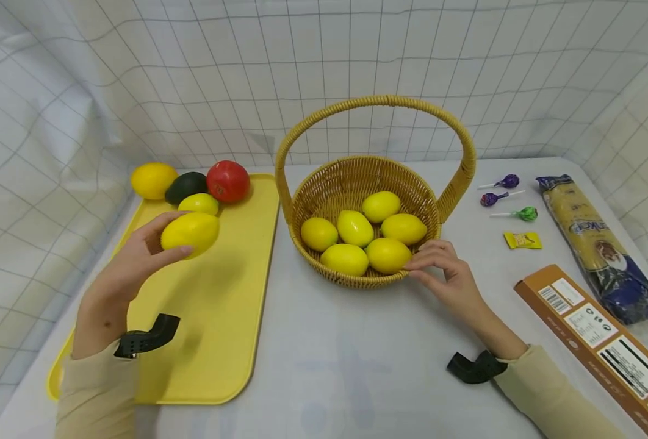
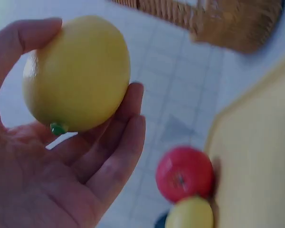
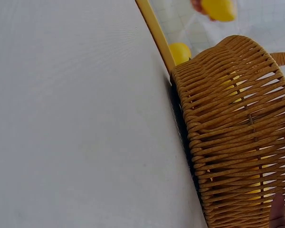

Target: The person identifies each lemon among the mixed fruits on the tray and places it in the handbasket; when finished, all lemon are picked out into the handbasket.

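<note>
Lemon (image 1: 190, 234) is held in the left hand (image 1: 132, 262), fingers curled round it, lifted above the tray (image 1: 230, 317). Six lemons are already lying in the basket (image 1: 357, 177), which is off to the right of that hand. Basket rim is touched and steadied by the right hand (image 1: 445, 274), fingers lightly bent, nothing gripped. Left on the tray beyond the left hand: one small lemon (image 1: 199, 203), a bigger yellow fruit (image 1: 153, 180), an avocado (image 1: 185, 186), a tomato (image 1: 227, 181). Judged mostly done.
</note>
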The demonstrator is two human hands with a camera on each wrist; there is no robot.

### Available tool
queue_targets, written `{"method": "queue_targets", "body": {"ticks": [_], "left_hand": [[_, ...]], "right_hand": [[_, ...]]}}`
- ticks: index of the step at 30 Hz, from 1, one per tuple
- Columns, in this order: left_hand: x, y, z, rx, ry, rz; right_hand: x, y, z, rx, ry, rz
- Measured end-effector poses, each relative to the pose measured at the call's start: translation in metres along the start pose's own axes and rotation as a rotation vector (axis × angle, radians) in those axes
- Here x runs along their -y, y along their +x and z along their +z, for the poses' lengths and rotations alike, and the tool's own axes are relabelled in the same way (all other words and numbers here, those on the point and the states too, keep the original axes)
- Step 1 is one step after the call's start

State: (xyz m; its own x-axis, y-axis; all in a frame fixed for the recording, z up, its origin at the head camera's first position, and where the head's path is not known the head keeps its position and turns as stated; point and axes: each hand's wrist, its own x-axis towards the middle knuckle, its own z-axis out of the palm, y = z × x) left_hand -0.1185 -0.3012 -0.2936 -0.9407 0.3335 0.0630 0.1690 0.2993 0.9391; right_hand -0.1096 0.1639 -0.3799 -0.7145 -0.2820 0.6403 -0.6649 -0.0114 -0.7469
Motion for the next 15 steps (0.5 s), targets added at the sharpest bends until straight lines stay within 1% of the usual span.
{"method": "queue_targets", "body": {"ticks": [2, 4, 5, 6, 7, 8, 9, 10, 11, 13, 15], "left_hand": [[-0.020, 0.012, 0.020, 0.167, -0.024, 0.087], [-0.036, 0.029, 0.043, 0.315, -0.022, 0.134], [-0.041, 0.038, 0.054, 0.374, -0.026, 0.143], [-0.045, 0.047, 0.066, 0.416, -0.033, 0.138], [-0.046, 0.057, 0.077, 0.444, -0.039, 0.135], [-0.047, 0.067, 0.088, 0.453, -0.045, 0.124], [-0.046, 0.077, 0.098, 0.447, -0.045, 0.103], [-0.045, 0.087, 0.108, 0.426, -0.040, 0.080], [-0.043, 0.096, 0.117, 0.390, -0.027, 0.046], [-0.040, 0.114, 0.133, 0.298, 0.014, -0.038], [-0.037, 0.131, 0.144, 0.210, 0.045, -0.114]], "right_hand": [[-0.006, -0.002, -0.001, 0.002, 0.005, -0.007], [-0.011, -0.003, -0.002, 0.005, 0.007, -0.002], [-0.014, -0.004, -0.002, 0.007, 0.005, 0.004], [-0.016, -0.005, -0.002, 0.008, 0.002, 0.014], [-0.018, -0.006, -0.002, 0.009, -0.002, 0.022], [-0.018, -0.006, -0.002, 0.011, -0.004, 0.031], [-0.018, -0.007, -0.002, 0.013, -0.006, 0.042], [-0.018, -0.007, -0.003, 0.014, -0.010, 0.049], [-0.018, -0.008, -0.003, 0.015, -0.013, 0.054], [-0.018, -0.008, -0.004, 0.015, -0.019, 0.052], [-0.017, -0.008, -0.005, 0.015, -0.023, 0.049]]}}
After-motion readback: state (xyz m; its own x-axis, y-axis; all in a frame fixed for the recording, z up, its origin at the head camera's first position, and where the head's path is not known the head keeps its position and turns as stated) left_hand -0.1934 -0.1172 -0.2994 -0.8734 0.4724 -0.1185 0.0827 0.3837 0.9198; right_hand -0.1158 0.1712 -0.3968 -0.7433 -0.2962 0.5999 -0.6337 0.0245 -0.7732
